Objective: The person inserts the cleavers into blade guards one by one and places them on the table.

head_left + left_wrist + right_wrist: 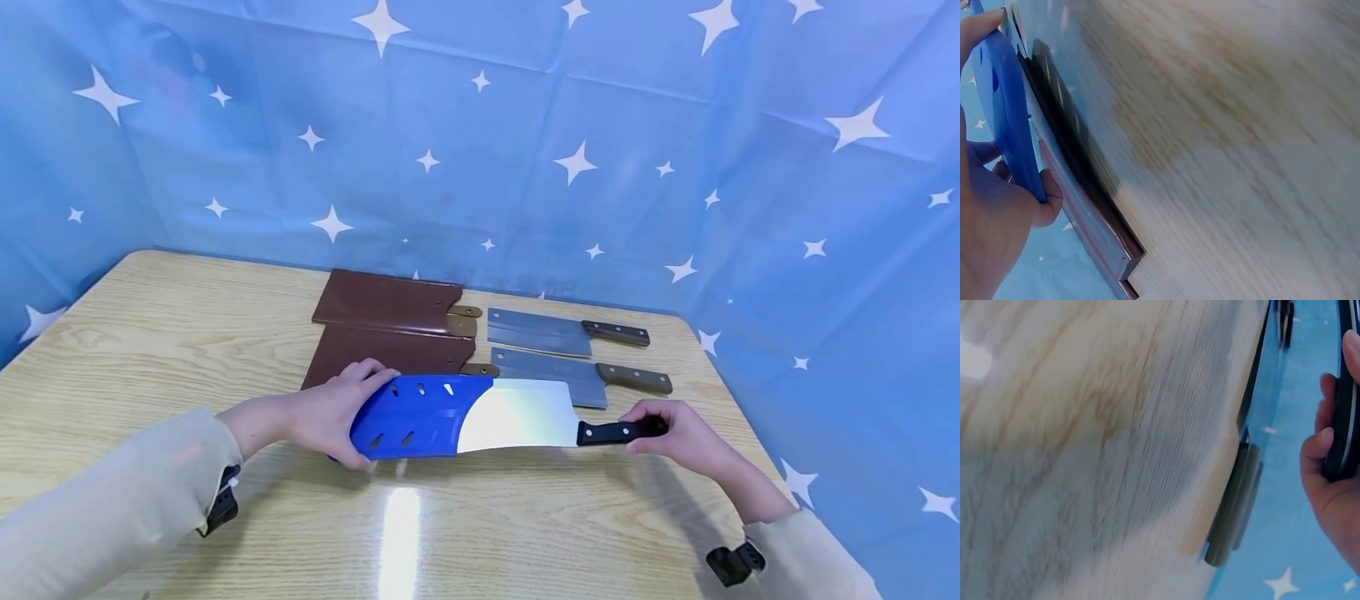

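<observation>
Blue plastic, slotted and stiff-looking, fills my left hand (345,412): its thumb and fingers clamp the far-left end of a knife cover (423,415). My right hand (678,437), well apart from the left, has its fingers curled round the black handle (611,432) of a broad kitchen knife, dark metal rivets showing along the grip. Between the two hands, the knife's shiny blade (517,415) runs into the cover's mouth. Both pieces look held above the table (172,325), near its middle, with soft shadows below.

From where I watch, I judge this pairing about halfway: the left part of the blade is hidden by the blue cover, while the part next to the handle is bare. One still moment does not tell me whether the blade is sliding in or out.

Just beyond, two more knives lie flat and uncovered, handles to the right: the nearer knife (636,378), partly hidden behind the raised blade, and the farther knife (540,331). To their left lie two brown leather-looking sheaths, the nearer sheath (390,348) and the farther sheath (386,302), with tan straps at their right ends. No knife shows in either one, so I count that pair as not yet covered. Behind everything hangs a blue curtain (480,167) printed with white stars.
</observation>
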Tool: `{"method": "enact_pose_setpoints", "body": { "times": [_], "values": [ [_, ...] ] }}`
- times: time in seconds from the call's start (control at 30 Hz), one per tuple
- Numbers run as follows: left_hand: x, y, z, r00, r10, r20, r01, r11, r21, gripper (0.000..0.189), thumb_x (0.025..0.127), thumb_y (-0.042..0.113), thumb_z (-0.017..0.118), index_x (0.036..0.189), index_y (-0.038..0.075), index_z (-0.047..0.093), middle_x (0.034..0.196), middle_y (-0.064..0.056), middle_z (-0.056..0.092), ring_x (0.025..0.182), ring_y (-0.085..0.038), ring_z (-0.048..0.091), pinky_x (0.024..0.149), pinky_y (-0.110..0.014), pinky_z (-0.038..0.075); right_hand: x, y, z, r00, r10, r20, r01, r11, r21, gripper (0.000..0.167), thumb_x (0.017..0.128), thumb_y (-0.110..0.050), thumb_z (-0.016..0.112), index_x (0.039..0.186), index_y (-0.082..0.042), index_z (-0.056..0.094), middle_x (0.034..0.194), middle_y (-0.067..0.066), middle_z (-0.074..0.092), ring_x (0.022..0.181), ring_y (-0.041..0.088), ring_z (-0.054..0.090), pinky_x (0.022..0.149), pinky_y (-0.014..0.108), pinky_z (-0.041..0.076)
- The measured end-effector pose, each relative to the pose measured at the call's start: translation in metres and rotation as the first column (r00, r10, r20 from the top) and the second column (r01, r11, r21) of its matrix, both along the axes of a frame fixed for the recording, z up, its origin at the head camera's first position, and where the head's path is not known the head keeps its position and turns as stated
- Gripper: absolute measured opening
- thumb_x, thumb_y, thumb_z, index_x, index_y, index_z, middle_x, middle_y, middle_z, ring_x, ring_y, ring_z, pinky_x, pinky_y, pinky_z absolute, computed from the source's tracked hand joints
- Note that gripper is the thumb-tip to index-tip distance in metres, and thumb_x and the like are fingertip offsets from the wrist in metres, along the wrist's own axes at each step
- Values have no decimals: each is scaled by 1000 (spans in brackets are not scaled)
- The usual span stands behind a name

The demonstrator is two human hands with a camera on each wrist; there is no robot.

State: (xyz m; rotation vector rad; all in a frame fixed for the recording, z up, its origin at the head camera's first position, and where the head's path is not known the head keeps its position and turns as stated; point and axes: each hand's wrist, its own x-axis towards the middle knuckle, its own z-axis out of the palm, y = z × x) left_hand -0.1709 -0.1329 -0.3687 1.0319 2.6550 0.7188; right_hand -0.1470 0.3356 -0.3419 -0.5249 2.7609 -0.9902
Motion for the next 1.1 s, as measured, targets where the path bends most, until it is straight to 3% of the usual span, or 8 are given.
{"method": "enact_pose_setpoints", "body": {
  "times": [0.23, 0.5, 0.77, 0.97, 1.1],
  "values": [
    [2, 2, 1, 999, 18, 50, -18, 1000, 1, 105, 60, 40, 81, 143, 3, 30, 133, -10, 35, 117, -29, 40, 87, -44, 43, 2, -8, -2, 999, -12, 44, 13, 999, -35, 16, 76, -10, 75, 90, -6, 67, 86, -3, 63, 67, 5, 51, 59, 24, 43],
    [4, 18, 4, 998, -4, 70, 7, 999, -41, 105, 61, 40, 81, 143, 1, 29, 134, -12, 35, 118, -29, 39, 90, -47, 42, 7, -47, -10, 994, 26, 110, -17, 997, -75, 21, 76, -17, 77, 90, -5, 67, 89, 8, 63, 70, 5, 52, 61, 25, 45],
    [6, 24, -3, 997, -3, 74, 6, 999, -45, 104, 61, 39, 81, 143, 1, 29, 135, -13, 34, 119, -29, 38, 92, -50, 41, 9, -72, -14, 994, -9, 109, 15, 999, -52, 22, 73, -18, 79, 89, -7, 68, 90, 8, 63, 74, 7, 51, 63, 24, 45],
    [5, 21, -6, 998, 6, 62, -4, 999, -33, 104, 62, 41, 80, 144, 2, 29, 135, -12, 35, 120, -28, 37, 94, -50, 39, 6, -71, -16, 995, 11, 94, -7, 999, -41, 22, 74, -18, 78, 93, -8, 69, 93, 8, 64, 77, 6, 52, 65, 24, 45],
    [4, 20, -6, 1000, -15, -13, 14, 997, -74, 105, 60, 45, 79, 143, 1, 31, 135, -11, 38, 122, -27, 36, 98, -51, 33, 4, -67, -22, 990, 71, 123, -66, 997, -40, 24, 76, -19, 76, 96, -9, 68, 98, 7, 65, 82, 4, 53, 70, 23, 45]
  ]
}}
